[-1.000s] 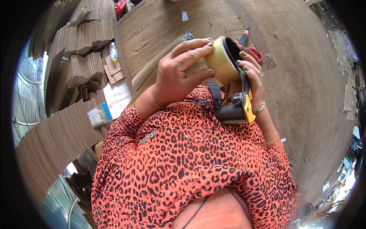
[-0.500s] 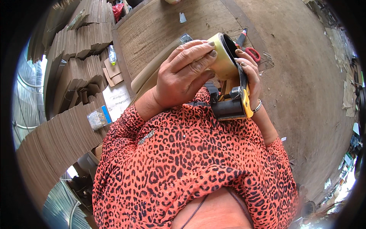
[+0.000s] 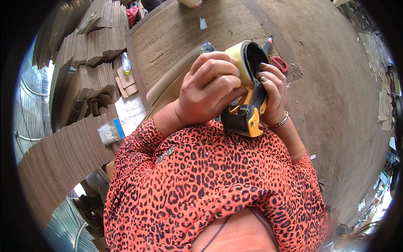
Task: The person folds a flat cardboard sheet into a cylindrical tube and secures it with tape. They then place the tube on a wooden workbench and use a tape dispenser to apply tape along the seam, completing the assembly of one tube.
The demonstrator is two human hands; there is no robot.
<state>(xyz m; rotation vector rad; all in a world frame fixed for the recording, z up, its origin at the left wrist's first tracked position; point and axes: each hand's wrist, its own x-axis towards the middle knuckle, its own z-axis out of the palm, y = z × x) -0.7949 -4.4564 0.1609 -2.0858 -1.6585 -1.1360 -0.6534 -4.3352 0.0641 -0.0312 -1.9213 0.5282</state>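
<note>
Both my hands are raised in front of my chest around a tape dispenser (image 3: pixel 236 122) with a black and yellow frame. A wide roll of yellowish packing tape (image 3: pixel 236 51) is mounted on it, its dark core facing right. My right hand (image 3: pixel 273 94) grips the dispenser from the right side, fingertips at the roll's core. On the other side, my left hand (image 3: pixel 210 86) is closed, its curled fingers pressed against the tape roll. The left thumb reaches under the roll toward the frame. Whether a loose tape end is pinched there is hidden.
Beyond my hands lies a wooden board (image 3: pixel 168 40) with a small pale scrap (image 3: pixel 203 23). A red loop handle, seemingly of scissors (image 3: pixel 280 64), sits at its right corner. Stacked cardboard (image 3: pixel 63 161) lines the left, with a plastic bottle (image 3: pixel 126 63) and written paper (image 3: pixel 131 110).
The dispenser has tilted and its lower end has shifted left. My left hand has curled its fingers more tightly and dropped slightly; the right hand has moved a little lower.
</note>
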